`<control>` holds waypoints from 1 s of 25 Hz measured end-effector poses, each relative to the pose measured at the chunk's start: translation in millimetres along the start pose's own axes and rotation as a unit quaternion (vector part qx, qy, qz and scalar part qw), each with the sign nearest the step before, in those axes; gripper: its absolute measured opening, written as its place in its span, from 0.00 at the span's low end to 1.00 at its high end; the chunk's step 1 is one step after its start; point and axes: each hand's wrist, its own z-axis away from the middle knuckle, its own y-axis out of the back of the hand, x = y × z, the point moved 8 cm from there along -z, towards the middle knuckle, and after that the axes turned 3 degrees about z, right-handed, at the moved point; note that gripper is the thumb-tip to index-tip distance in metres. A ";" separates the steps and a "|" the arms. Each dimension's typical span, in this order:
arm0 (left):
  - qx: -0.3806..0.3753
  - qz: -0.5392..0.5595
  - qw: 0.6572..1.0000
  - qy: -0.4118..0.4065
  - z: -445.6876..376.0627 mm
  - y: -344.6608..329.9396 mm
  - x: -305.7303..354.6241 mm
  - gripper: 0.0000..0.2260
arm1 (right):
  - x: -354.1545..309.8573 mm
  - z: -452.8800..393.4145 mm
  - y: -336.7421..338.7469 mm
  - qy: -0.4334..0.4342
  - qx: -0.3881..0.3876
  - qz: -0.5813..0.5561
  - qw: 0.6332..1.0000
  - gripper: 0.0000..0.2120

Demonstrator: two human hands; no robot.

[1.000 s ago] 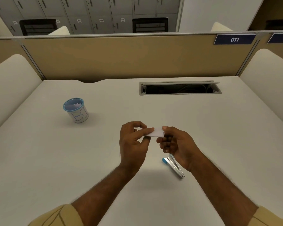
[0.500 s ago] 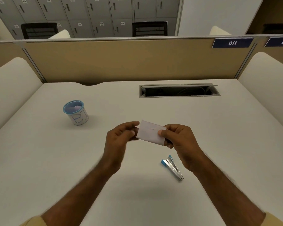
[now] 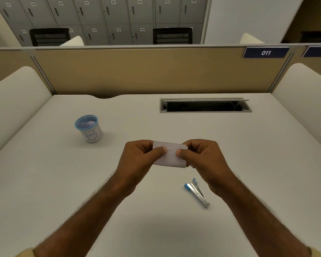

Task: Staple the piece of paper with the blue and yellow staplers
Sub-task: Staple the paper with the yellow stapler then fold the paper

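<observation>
A small white piece of paper (image 3: 170,156) is held above the desk between both hands, its face turned up toward me, with a staple mark near its top middle. My left hand (image 3: 139,158) pinches its left edge, thumb on top. My right hand (image 3: 206,160) pinches its right edge the same way. The blue stapler (image 3: 196,192), silver with blue ends, lies on the desk below my right hand, apart from it. No yellow stapler is in view.
A white paper cup (image 3: 90,129) with a blue rim and blue lettering stands at the left of the white desk (image 3: 63,182), with paper bits inside. An open cable slot (image 3: 205,105) sits at the back right. Tan partitions (image 3: 137,71) and padded side panels enclose the desk.
The paper has been turned from edge-on to face-up. Both hands now grip it squarely at its two ends, thumbs near the staple. The stapler has not moved.
</observation>
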 end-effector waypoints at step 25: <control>-0.005 -0.239 0.853 -0.464 17.0 -0.9 66.8 0.08 | -62.5 8.4 9.6 0.318 0.064 0.187 0.927 0.04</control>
